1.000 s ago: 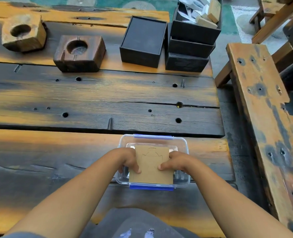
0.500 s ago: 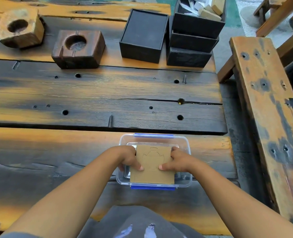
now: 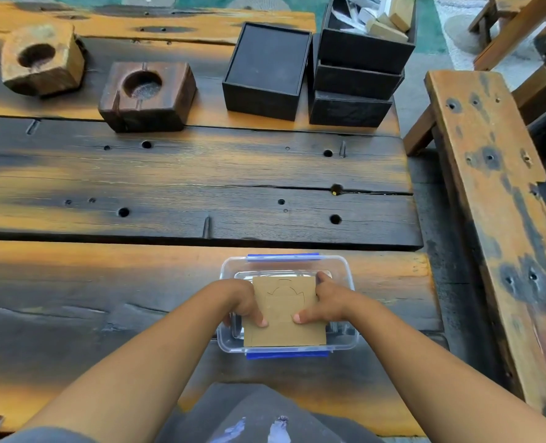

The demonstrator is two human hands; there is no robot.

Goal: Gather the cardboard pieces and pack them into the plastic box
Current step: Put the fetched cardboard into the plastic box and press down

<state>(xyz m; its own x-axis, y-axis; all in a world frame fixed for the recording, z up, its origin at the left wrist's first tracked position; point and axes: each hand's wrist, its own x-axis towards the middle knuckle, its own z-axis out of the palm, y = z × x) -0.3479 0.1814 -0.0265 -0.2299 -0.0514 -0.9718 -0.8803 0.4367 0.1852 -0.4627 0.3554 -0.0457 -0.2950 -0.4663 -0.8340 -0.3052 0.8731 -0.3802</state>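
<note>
A clear plastic box (image 3: 345,270) with blue clips on its near and far sides stands at the near edge of the wooden table. A brown cardboard piece (image 3: 283,327) with a faint cut outline lies tilted in the box's opening, its near edge resting over the front rim. My left hand (image 3: 244,303) grips its left side, thumb on top. My right hand (image 3: 324,302) holds its right side the same way. Whatever lies under the cardboard in the box is hidden.
Two wooden blocks with round hollows (image 3: 41,59) (image 3: 147,95) sit at the far left. A black box (image 3: 267,70) and stacked black boxes (image 3: 358,81) holding small items stand at the back. A wooden bench (image 3: 495,199) runs along the right.
Both hands have kept hold of the cardboard over the box. The cardboard sits slightly lower into the opening, and the view has shifted a little.
</note>
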